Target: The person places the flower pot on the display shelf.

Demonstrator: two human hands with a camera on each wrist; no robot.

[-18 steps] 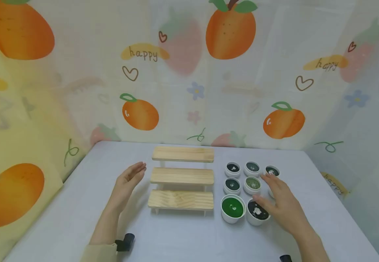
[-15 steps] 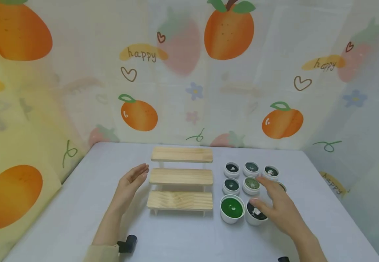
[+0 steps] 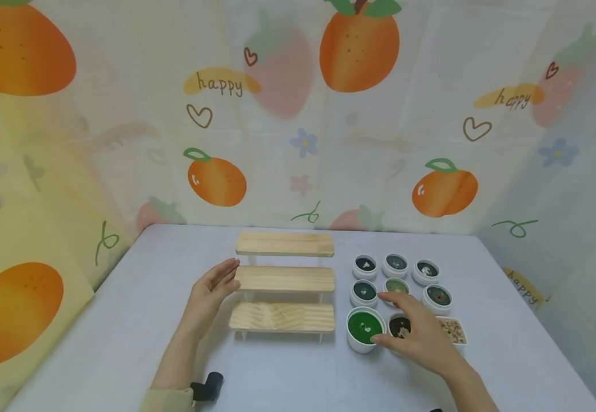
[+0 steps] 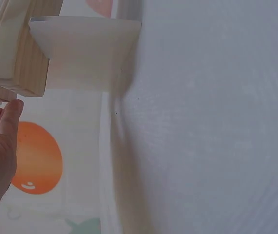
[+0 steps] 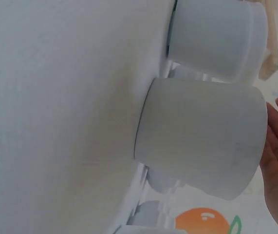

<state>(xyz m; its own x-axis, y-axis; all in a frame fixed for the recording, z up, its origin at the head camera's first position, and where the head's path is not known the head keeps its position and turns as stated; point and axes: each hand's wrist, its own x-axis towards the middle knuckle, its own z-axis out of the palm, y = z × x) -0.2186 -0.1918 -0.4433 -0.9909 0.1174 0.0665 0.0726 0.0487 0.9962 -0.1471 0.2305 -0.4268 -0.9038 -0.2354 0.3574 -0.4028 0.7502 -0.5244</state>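
A wooden three-step stand is on the table, its tiers rising toward the back. At the left end of its middle tier is my left hand, fingers nearly straight and fingertips at the wood; contact is unclear. The left wrist view shows those fingers beside the end of a wooden board. My right hand reaches over the front white cups with thumb and fingers spread apart. Its thumb tip is by the rim of the cup with a bright green top. Beneath the hand, a dark-topped cup is partly hidden.
Several smaller white round tubs with dark or green tops stand in rows behind the front cups. Right of my right hand is a white rectangular container of beige bits. A fruit-print cloth hangs behind the white table.
My right hand has moved left and slightly down, toward the green-topped cup, uncovering the tubs and container on the right. My left hand has moved slightly right to the stand's end.
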